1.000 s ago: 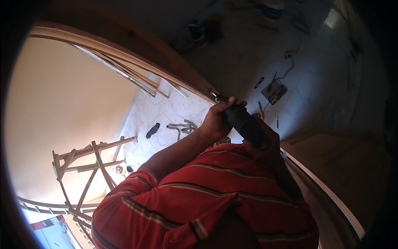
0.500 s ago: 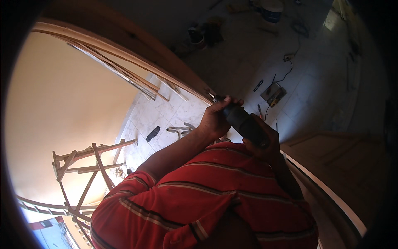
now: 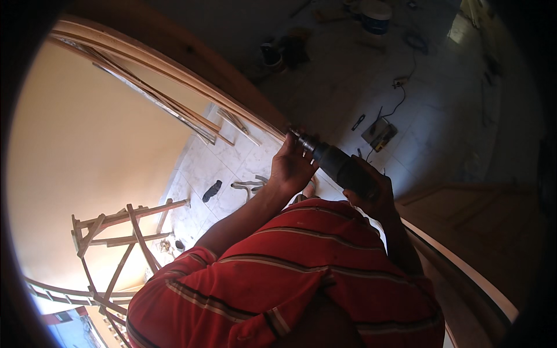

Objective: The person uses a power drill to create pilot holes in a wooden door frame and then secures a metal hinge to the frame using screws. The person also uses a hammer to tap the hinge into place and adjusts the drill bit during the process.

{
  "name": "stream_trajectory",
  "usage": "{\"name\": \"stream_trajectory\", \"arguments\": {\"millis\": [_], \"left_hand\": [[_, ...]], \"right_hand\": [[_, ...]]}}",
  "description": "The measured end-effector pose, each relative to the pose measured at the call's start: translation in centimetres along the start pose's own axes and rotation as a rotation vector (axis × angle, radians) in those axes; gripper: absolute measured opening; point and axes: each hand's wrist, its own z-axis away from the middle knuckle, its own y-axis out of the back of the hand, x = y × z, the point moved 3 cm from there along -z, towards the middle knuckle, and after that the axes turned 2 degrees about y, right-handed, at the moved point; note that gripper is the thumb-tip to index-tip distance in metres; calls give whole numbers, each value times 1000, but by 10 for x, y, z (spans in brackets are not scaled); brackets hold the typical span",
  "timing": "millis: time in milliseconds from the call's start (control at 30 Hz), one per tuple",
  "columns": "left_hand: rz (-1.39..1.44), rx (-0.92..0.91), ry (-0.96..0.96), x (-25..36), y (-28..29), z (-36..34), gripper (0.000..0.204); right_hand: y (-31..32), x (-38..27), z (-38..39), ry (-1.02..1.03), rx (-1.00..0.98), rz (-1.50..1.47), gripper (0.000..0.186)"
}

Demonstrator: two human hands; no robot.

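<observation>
A dark power drill (image 3: 339, 165) points up and left, its metal chuck and bit at the edge of a brown wooden door frame (image 3: 203, 69). My right hand (image 3: 374, 191) is wrapped round the rear of the drill. At the front, my left hand (image 3: 292, 169) is beside the chuck, thumb up by the bit's tip and fingers curled behind. Whatever those fingers pinch is too small and shaded to name. The contact between the bit and the wood is partly hidden by the thumb.
On the tiled floor ahead lie a tool case (image 3: 380, 134), a cord (image 3: 400, 101) and a bucket (image 3: 376, 16). To the left stand a wooden trestle (image 3: 133, 223) and leaning strips (image 3: 168, 98). A dark cloth (image 3: 212, 191) lies nearby; a wooden panel (image 3: 464, 226) is at right.
My left hand has slid forward and left, off the drill's front body to near the bit's tip, uncovering the chuck. My right hand keeps its grip; the drill has shifted slightly.
</observation>
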Motion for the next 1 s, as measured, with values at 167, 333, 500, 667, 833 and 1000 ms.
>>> {"name": "stream_trajectory", "arguments": {"millis": [167, 333, 500, 667, 833, 1000], "left_hand": [[169, -28, -17, -7, 3, -8, 25], [308, -63, -24, -13, 6, -21, 23], [357, -116, -60, -17, 4, -28, 26], [382, -17, -104, -19, 4, -30, 24], [256, -237, -23, -15, -2, -27, 20], [191, -186, -9, -10, 3, -23, 12]], "right_hand": [[2, 0, 0, 31, -1, 3, 81], [7, -3, -1, -20, -43, 13, 79], [16, -12, 3, -4, -22, 94, 78], [35, -25, 22, -88, 8, 197, 78], [50, -23, 46, -186, 73, 139, 77], [62, -5, 64, -68, 91, 148, 78]]}}
